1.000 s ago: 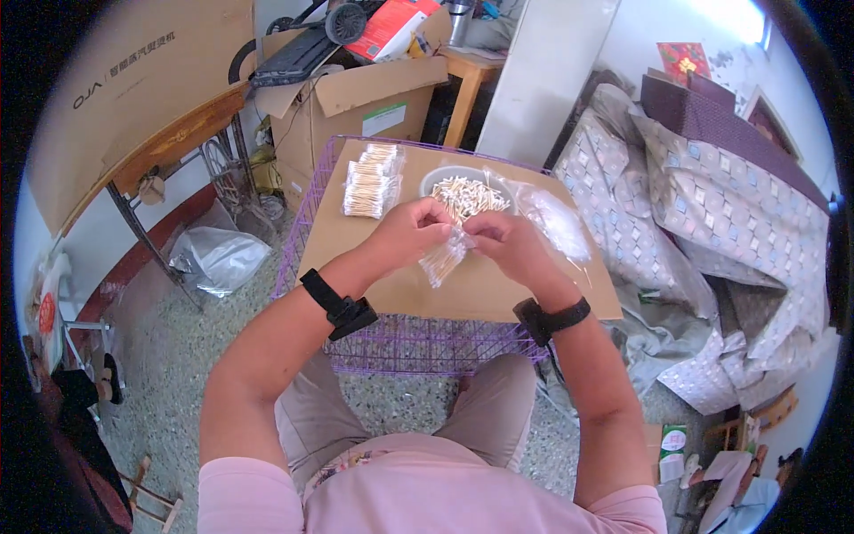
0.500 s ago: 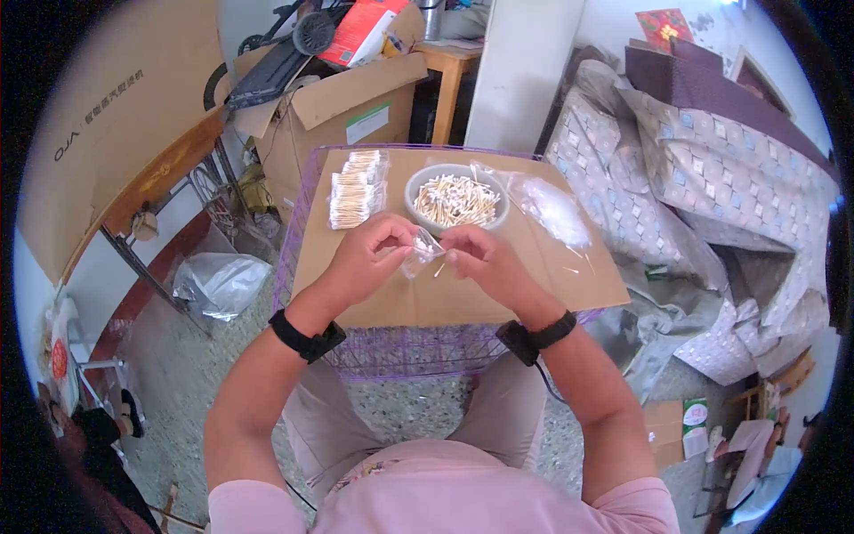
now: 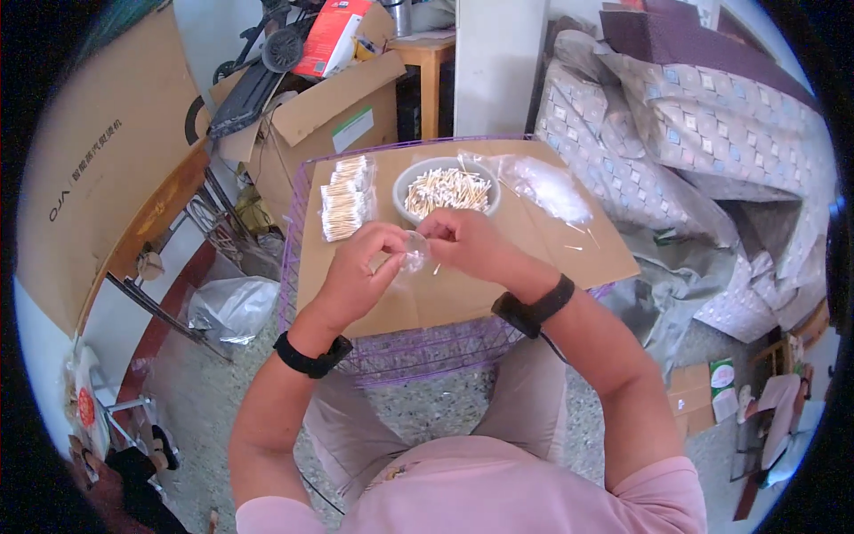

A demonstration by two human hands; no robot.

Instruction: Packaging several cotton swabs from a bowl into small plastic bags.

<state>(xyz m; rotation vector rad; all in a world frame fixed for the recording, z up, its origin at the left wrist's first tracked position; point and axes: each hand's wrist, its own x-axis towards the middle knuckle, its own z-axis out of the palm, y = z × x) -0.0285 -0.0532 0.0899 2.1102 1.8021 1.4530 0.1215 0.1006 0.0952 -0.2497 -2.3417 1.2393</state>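
Note:
My left hand (image 3: pixel 363 267) and my right hand (image 3: pixel 463 238) meet over a brown cardboard sheet (image 3: pixel 471 294), both pinching a small clear plastic bag (image 3: pixel 414 254) between them. Just beyond my hands stands a grey bowl (image 3: pixel 445 189) heaped with cotton swabs. To its left lie packed bags of swabs (image 3: pixel 345 198) in a row. A pile of empty clear bags (image 3: pixel 544 187) rests to the right of the bowl. A few loose swabs (image 3: pixel 578 238) lie on the cardboard.
The cardboard lies on a purple wire basket (image 3: pixel 400 351). Open cardboard boxes (image 3: pixel 329 116) stand behind it on the left, a large flat carton (image 3: pixel 98 169) leans at far left, and patterned cushions (image 3: pixel 703 116) pile up on the right. A grey plastic bag (image 3: pixel 233 307) sits on the floor.
My hands have come a little nearer to me and closer together on the small bag. The view has tilted down slightly.

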